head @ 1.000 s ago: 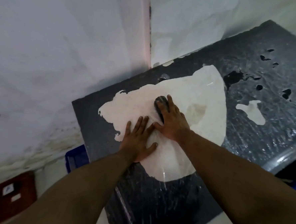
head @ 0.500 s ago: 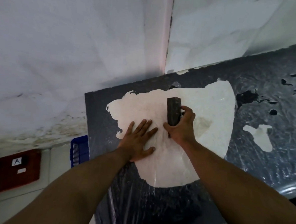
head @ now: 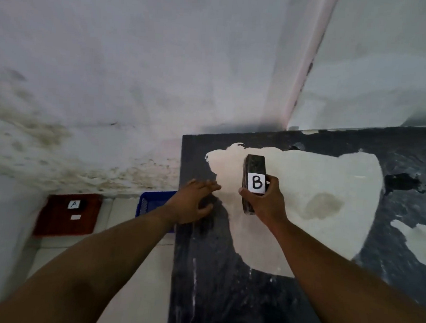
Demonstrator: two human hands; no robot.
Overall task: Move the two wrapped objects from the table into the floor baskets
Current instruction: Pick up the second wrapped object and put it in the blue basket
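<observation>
My right hand is shut on a dark wrapped block with a white label marked "B", held upright just above the table. My left hand hovers flat over the table's left edge, fingers apart, with nothing in it. On the floor to the left sits a red basket bearing a label "A". A blue basket stands beside the table, partly hidden by my left arm and the table edge. I see no second wrapped object.
The dark tabletop has a large white peeled patch and smaller ones to the right. Stained white walls meet in a corner right behind the table. Pale floor tiles lie between the table and the baskets.
My right hand has lifted the block off the table and turned it so the "B" label shows. My left hand slid left toward the table edge. The view swung left, revealing both baskets.
</observation>
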